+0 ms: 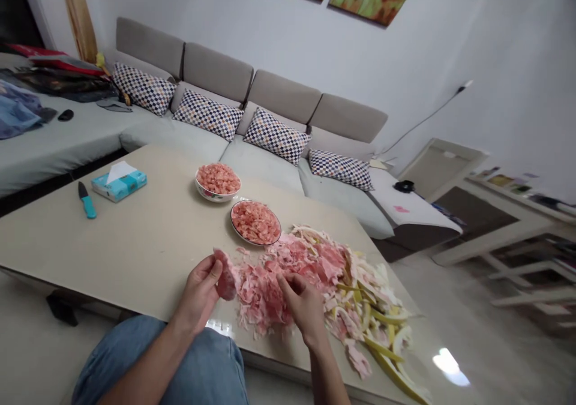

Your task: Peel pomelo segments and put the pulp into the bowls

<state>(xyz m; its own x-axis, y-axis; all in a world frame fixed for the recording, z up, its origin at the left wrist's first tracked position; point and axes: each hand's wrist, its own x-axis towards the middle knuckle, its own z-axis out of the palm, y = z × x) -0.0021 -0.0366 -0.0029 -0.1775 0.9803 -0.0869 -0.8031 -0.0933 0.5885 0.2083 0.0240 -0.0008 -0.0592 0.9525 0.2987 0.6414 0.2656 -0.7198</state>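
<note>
My left hand [202, 291] is closed on a pink pomelo segment [226, 280] just above the near table edge. My right hand [303, 302] rests on a heap of pink pomelo membranes [292, 267], its fingers curled and pinched into the scraps. Yellow and white peel strips [378, 309] lie to the right of the heap. Beyond the heap stands a plate of peeled pink flesh [255, 222], and behind it a bowl of more flesh [218, 180].
A beige table [148, 237] holds a teal tissue box [119, 183] and a teal-handled knife [85, 198] at the far left. A grey sofa with checkered cushions [274, 135] runs behind. My knee in jeans [207, 363] is under the near edge.
</note>
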